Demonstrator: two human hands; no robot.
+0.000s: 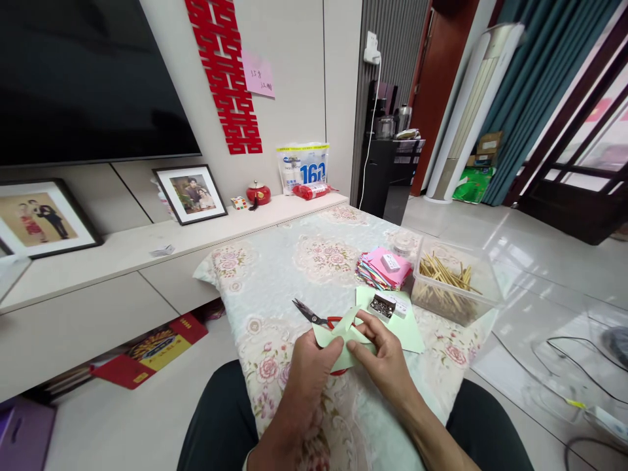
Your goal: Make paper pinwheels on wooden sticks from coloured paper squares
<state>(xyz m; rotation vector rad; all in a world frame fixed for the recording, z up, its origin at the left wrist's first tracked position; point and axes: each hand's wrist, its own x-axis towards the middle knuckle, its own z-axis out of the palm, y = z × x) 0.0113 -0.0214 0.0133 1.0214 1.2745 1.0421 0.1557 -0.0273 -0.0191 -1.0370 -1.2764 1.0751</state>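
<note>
Both my hands hold a folded piece of pale green paper [343, 337] over a table with a floral cloth [294, 268]. My left hand [311, 369] grips its left side, thumb on top. My right hand [383, 356] pinches its right side with fingers curled over the folds. Red-handled scissors [314, 316] lie on the cloth just beyond my hands, partly hidden by the paper. A flat green sheet [405, 324] lies to the right with a small box of staples [383, 305] on it.
A stack of coloured paper [380, 271] with a small white box on top sits beyond. A clear plastic tub [454, 281] of wooden sticks stands at the right edge. A low shelf with framed photos [190, 193] runs along the left wall. Cables lie on the floor at right.
</note>
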